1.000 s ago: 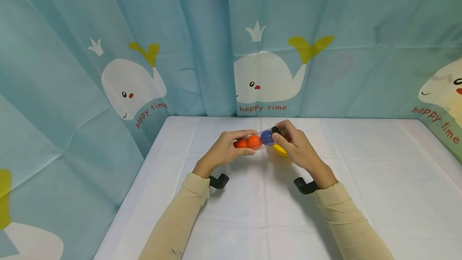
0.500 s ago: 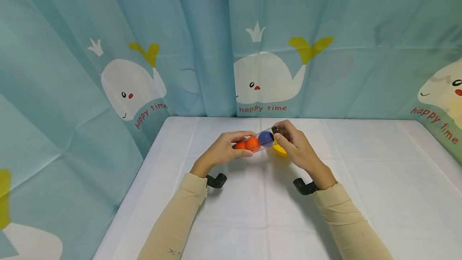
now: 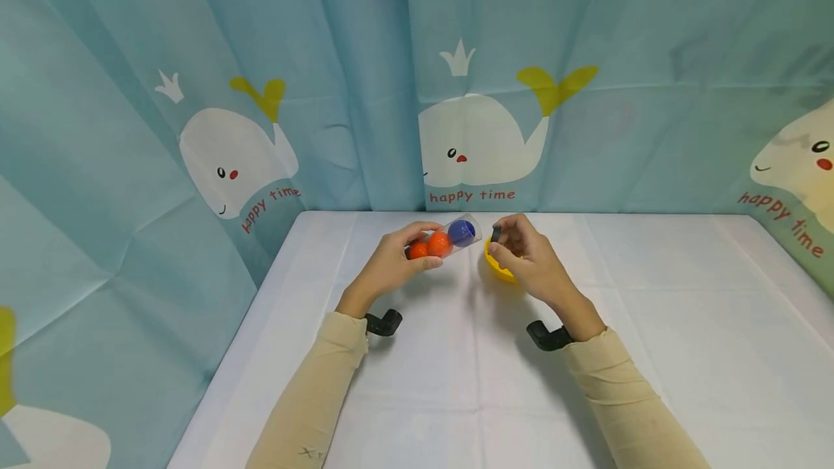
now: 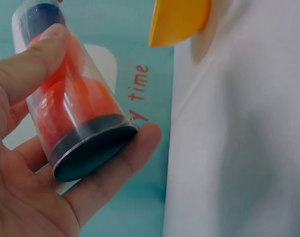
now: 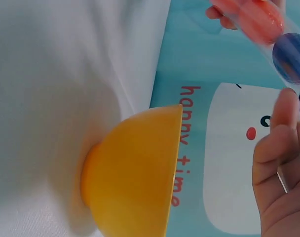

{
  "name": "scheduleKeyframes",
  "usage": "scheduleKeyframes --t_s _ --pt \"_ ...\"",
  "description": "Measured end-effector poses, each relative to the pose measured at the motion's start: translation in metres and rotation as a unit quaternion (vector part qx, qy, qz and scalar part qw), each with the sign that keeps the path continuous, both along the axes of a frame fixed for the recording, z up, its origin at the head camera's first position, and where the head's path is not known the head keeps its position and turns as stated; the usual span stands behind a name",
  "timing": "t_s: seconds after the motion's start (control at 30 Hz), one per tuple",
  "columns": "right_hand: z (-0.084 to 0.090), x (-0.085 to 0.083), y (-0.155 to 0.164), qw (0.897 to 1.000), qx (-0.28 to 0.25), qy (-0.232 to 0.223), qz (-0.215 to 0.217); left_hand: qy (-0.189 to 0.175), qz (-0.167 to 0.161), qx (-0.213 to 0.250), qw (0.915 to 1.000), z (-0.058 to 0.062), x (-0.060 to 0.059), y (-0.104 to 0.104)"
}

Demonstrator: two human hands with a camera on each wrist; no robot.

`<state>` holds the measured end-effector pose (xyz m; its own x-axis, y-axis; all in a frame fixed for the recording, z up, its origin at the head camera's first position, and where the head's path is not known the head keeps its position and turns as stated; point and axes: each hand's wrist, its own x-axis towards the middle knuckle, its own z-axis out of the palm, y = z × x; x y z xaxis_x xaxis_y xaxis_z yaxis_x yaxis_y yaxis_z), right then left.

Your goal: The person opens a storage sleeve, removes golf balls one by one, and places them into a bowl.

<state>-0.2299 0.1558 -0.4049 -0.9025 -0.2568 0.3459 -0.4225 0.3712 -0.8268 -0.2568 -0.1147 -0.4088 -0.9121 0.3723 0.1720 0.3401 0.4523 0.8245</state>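
Tube (image 3: pixel 443 241) with three balls inside, held in left hand (image 3: pixel 384 270), left of bowl (image 3: pixel 498 266) on worktop (image 3: pixel 651 324); right hand (image 3: pixel 528 259) over bowl.

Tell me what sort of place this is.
Probably a staged tabletop booth for recording, not a lived-in room: a table under a plain white tablecloth, walled round by a whale-print "happy time" curtain, with a black wrist-worn camera mount on the sleeve.
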Motion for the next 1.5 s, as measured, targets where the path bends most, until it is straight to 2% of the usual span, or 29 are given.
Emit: scheduleKeyframes --t_s 0.33,0.53,0.77,1.07,1.3,1.5 --pt "-0.001 -0.001 -0.010 0.998 0.007 -0.054 0.015 0.008 0.031 -0.029 0.9991 0.002 -0.004 -0.008" --pt "-0.009 -0.001 -0.017 0.997 0.000 -0.066 0.045 0.001 0.044 -0.033 0.9985 0.000 -0.007 -0.010" --pt "-0.016 -0.001 -0.024 0.995 -0.013 -0.074 0.068 0.014 0.049 -0.028 0.9983 0.001 -0.008 -0.013" --pt "-0.021 0.001 -0.033 0.997 -0.013 -0.066 0.042 0.024 0.055 -0.031 0.9977 0.003 -0.009 -0.019" --pt "-0.027 0.001 -0.038 0.994 -0.036 -0.092 0.044 0.025 0.054 -0.031 0.9977 0.002 -0.011 -0.021" --pt "-0.033 0.000 -0.042 0.992 -0.016 -0.115 0.047 0.015 0.056 -0.030 0.9979 0.004 -0.010 -0.022"
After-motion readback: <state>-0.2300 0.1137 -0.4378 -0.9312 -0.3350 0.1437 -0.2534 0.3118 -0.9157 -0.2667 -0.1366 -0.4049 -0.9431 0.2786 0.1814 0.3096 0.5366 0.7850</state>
